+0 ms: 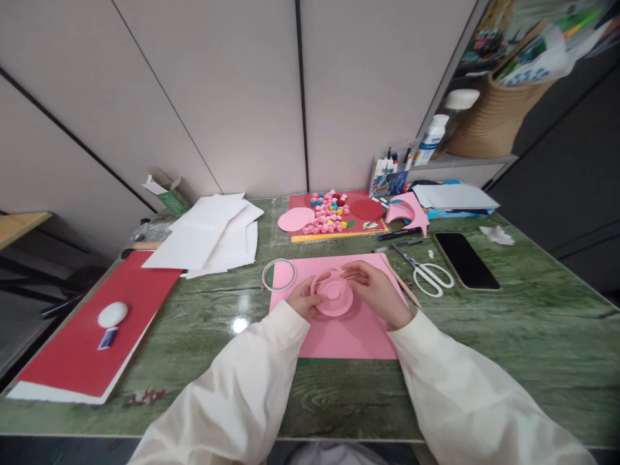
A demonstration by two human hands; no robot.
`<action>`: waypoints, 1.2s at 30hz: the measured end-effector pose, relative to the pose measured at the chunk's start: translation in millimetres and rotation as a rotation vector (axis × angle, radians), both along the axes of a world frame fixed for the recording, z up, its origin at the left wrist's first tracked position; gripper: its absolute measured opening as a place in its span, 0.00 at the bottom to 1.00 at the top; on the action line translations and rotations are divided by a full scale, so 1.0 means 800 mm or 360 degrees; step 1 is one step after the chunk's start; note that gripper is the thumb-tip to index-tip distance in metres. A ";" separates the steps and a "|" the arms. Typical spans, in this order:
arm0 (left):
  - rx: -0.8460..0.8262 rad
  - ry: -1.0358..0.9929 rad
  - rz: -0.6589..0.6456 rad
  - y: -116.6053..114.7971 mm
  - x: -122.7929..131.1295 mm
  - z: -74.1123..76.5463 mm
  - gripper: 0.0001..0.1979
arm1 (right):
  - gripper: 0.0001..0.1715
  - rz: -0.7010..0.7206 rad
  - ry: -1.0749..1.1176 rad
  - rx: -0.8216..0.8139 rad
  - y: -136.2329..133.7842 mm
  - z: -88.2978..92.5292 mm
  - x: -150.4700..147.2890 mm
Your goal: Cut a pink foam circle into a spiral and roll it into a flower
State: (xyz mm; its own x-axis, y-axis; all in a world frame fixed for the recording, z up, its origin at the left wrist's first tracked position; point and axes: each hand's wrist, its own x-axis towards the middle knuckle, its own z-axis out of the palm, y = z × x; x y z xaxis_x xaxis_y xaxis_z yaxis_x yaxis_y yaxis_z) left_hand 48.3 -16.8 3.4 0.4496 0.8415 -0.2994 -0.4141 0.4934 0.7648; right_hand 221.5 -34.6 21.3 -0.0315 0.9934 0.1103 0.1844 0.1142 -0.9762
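Note:
Between my hands, above a pink sheet of paper (pixel 349 339), is a pink paper spiral (pixel 335 305) with a round middle. My left hand (pixel 305 298) grips its left side, thumb on top. On the upper right edge of the spiral, the fingers of my right hand (pixel 375 289) are bent and pinched together at the strip; the fingertips partly hide what they hold. A roll of double-sided tape (pixel 279 260) lies at the sheet's upper left corner. White-handled scissors (pixel 431 278) rest to the right of the sheet.
A phone (pixel 465 260) lies on the right of the green table. At the back are pink pom-poms (pixel 325 226), paper circles (pixel 296 219), a pen box (pixel 389 179) and a pink offcut (pixel 409 213). White papers (pixel 203 226) and a red board (pixel 97 329) are on the left.

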 end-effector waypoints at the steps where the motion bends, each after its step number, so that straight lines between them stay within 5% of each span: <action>1: 0.0007 0.0004 0.0012 -0.001 0.001 0.001 0.29 | 0.16 0.0004 0.0013 0.0001 0.000 -0.001 -0.001; 7: 0.0073 0.0076 0.0035 0.001 0.003 -0.007 0.25 | 0.15 0.0006 0.0012 -0.0012 -0.001 -0.003 -0.005; 14: 0.0250 0.0296 -0.0194 0.000 -0.004 -0.007 0.14 | 0.12 -0.0109 -0.0020 -0.0002 -0.003 0.013 -0.002; 18: 0.0018 0.0111 -0.0401 -0.013 0.001 0.001 0.18 | 0.17 0.0184 0.0159 -0.0064 -0.007 0.027 0.000; 21: -0.0120 0.0120 -0.0259 -0.016 0.010 -0.003 0.20 | 0.23 0.0440 0.0193 -0.0384 -0.003 0.020 0.006; 29: -0.0301 0.0161 -0.0023 -0.009 0.016 -0.004 0.24 | 0.12 0.0144 -0.0107 -0.0335 0.021 -0.020 0.031; 33: -0.0120 0.0228 -0.0020 -0.005 0.007 -0.011 0.27 | 0.11 0.0105 -0.0161 -0.0320 0.022 -0.022 0.029; 36: 0.0375 0.0551 -0.0024 -0.006 0.001 -0.011 0.25 | 0.11 0.0091 -0.0295 -0.0292 0.019 -0.018 0.029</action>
